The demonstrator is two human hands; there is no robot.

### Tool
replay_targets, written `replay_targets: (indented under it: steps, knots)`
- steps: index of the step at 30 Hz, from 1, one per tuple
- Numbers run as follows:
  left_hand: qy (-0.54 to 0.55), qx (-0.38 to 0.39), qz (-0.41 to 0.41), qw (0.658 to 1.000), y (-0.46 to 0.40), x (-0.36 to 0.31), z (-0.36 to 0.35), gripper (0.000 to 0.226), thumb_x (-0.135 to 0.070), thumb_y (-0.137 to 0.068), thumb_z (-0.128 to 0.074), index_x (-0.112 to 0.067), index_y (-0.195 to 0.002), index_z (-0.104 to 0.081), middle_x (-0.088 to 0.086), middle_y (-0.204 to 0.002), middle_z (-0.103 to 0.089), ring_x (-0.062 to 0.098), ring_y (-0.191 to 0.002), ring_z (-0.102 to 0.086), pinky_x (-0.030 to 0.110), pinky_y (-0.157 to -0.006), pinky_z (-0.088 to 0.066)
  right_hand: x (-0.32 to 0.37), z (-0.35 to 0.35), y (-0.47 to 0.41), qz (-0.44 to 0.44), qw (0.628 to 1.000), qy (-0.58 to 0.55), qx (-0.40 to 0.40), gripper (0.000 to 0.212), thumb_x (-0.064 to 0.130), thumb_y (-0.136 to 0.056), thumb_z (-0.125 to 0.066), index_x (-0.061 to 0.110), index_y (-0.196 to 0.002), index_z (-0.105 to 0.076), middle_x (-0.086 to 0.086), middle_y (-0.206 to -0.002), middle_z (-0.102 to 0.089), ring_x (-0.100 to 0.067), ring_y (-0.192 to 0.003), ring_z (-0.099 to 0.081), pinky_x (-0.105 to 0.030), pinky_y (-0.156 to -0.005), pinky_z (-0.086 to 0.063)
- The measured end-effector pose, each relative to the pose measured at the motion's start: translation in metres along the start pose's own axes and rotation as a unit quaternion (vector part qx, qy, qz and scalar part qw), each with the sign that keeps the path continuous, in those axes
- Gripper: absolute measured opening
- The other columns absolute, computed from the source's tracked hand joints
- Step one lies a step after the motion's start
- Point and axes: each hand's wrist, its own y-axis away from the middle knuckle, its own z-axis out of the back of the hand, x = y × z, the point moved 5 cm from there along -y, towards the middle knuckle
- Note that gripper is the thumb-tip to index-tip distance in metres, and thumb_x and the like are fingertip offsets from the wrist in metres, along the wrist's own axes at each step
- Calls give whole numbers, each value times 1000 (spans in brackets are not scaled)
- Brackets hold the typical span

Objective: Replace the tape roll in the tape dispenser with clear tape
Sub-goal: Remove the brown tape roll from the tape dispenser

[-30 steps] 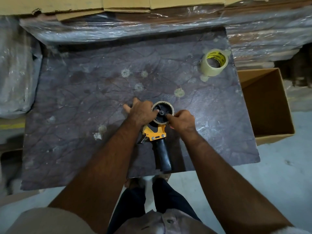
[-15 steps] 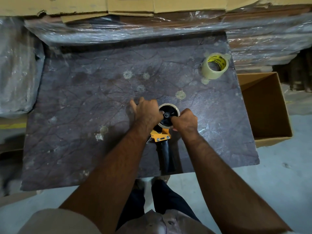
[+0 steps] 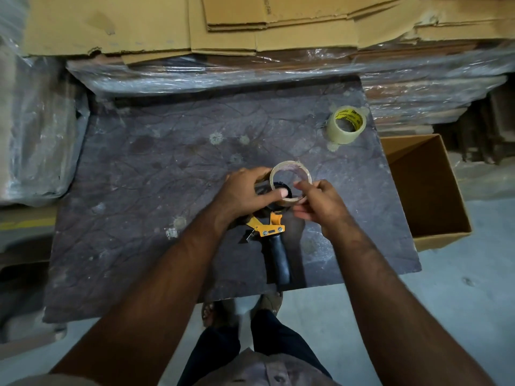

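Note:
A yellow and black tape dispenser (image 3: 271,232) lies on the dark stone slab (image 3: 156,176), its black handle pointing toward me. Just above its black hub I hold a nearly empty cardboard tape core (image 3: 289,169), tilted up off the hub. My left hand (image 3: 245,190) grips the core's left side with thumb across the hub. My right hand (image 3: 317,199) pinches the core's right side. A fresh roll of clear tape (image 3: 346,123) with a yellow printed core stands at the slab's far right corner.
An open empty cardboard box (image 3: 423,190) sits on the floor right of the slab. Plastic-wrapped stacks (image 3: 250,71) topped with flat cardboard sheets run behind. A plastic-covered bundle (image 3: 36,135) lies left. My feet show under the slab's near edge.
The old core, seated on the dispenser's hub before, has been lifted and tilted off it by both hands. The head camera has shifted, so the slab sits lower in view.

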Motion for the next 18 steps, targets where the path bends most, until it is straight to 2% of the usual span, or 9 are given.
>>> replay_targets:
  steps: [2,5,8,11,12,14,16,18]
  knots:
    - [45,35,-37,998,5,-4,9,69,-58,-76,-79,-28,-136,-61,-10,-125,-72,11,-115,-67,45,-102,-52,11,1,6,18,999,-3,37,39,43,-85,-73,20,-111,-55,-6,-74,-67,-18,-66,-73,-31,-60,-60]
    - [83,-8,-64,994,47,-10,46,73,-48,-72,-87,-25,-137,-62,-9,-130,-71,8,-120,-66,43,-106,-51,25,-8,60,95,990,-12,99,54,53,-85,-71,33,-131,-52,-3,-74,-69,-22,-76,-74,-38,-70,-63]
    - [154,-19,-51,987,52,-6,47,59,-43,-69,-91,-27,-123,-72,-9,-116,-77,9,-110,-71,46,-103,-54,25,-3,76,138,971,10,197,58,55,-83,-72,43,-135,-51,-5,-84,-70,-24,-80,-71,-42,-77,-63]
    - [190,-8,-36,981,58,-1,43,50,-45,-65,-92,-28,-109,-77,-6,-101,-80,9,-93,-74,44,-92,-57,22,2,88,165,953,5,253,66,37,-82,-79,42,-140,-49,-15,-91,-66,-20,-75,-66,-45,-81,-58]
    - [189,-19,-32,981,60,-3,44,49,-45,-64,-92,-27,-108,-78,-5,-99,-81,8,-90,-73,43,-90,-57,25,2,88,177,953,3,247,72,32,-79,-82,39,-142,-48,-19,-92,-65,-19,-71,-65,-45,-79,-57]
    - [219,-66,-32,973,61,-8,45,49,-36,-66,-93,-22,-111,-77,-4,-103,-80,11,-96,-75,42,-92,-59,33,-2,87,201,958,3,207,77,28,-77,-83,33,-144,-47,-19,-93,-67,-20,-72,-63,-40,-73,-54]
    - [266,-113,-45,956,75,-14,57,49,-25,-71,-91,-15,-116,-75,-1,-107,-80,17,-102,-75,43,-96,-59,40,-11,102,227,963,-9,145,76,31,-77,-85,30,-143,-47,-14,-102,-68,-20,-82,-64,-33,-68,-55]
    - [294,-131,-45,946,81,-17,69,46,-20,-73,-90,-12,-115,-75,3,-105,-80,20,-99,-76,47,-95,-59,45,-18,115,248,965,-14,81,70,40,-73,-84,30,-136,-53,-3,-120,-65,-15,-97,-64,-26,-69,-57]
